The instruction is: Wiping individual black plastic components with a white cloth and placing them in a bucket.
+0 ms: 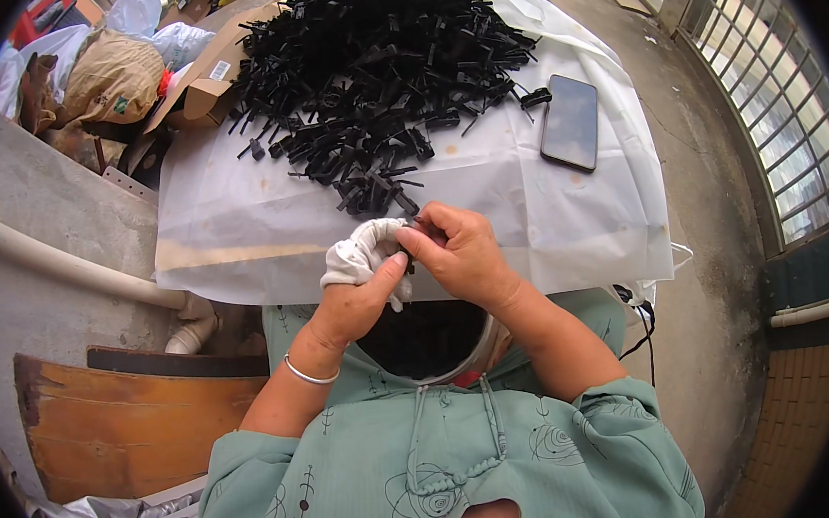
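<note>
Both my hands meet over the near edge of the covered table [237,229]. My left hand [354,298], partly covered by a white fabric glove [354,254] with the thumb bare, pinches a small black plastic part [410,262]. The thumb and fingers of my bare right hand [463,253] close on the same part from the other side. Most of the part is hidden by the fingers. Just beyond them lies a large heap of black plastic parts with thin prongs [371,77]. Below my hands, a round bucket [487,344] in my lap has a dark inside.
A black phone [569,122] rests on the white sheet right of the heap. An opened cardboard box [207,95] and stuffed bags [113,76] are at the far left. A pipe [54,258] and a wooden board [135,422] stand at left, a barred window [781,84] at right.
</note>
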Available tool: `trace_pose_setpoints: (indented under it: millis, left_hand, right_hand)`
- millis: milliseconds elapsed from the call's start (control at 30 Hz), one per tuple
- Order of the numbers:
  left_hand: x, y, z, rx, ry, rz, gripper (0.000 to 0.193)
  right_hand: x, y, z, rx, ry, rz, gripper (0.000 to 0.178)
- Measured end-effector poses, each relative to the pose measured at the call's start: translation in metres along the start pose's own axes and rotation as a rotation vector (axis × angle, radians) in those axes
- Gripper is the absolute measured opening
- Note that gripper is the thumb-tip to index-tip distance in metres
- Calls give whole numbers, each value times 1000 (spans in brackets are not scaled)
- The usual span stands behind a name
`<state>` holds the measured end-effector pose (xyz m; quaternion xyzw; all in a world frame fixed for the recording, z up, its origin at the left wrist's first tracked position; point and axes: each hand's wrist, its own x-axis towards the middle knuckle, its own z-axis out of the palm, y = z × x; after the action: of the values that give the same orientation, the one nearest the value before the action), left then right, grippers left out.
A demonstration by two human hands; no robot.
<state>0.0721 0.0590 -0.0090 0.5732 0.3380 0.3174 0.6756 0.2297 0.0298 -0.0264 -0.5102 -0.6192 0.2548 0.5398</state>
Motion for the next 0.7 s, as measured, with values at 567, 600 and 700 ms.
trace_pose_setpoints:
  millis: [567,600,700]
  left_hand:
    - [1,-10,1,828,229,461,28]
    - [0,-10,2,828,231,461,28]
    - [0,-9,4,393,188,374,28]
  right_hand:
    - [-8,16,18,242,-178,214,26]
    - [-7,15,16,242,-180,214,26]
    - [-2,4,7,264,-242,174,24]
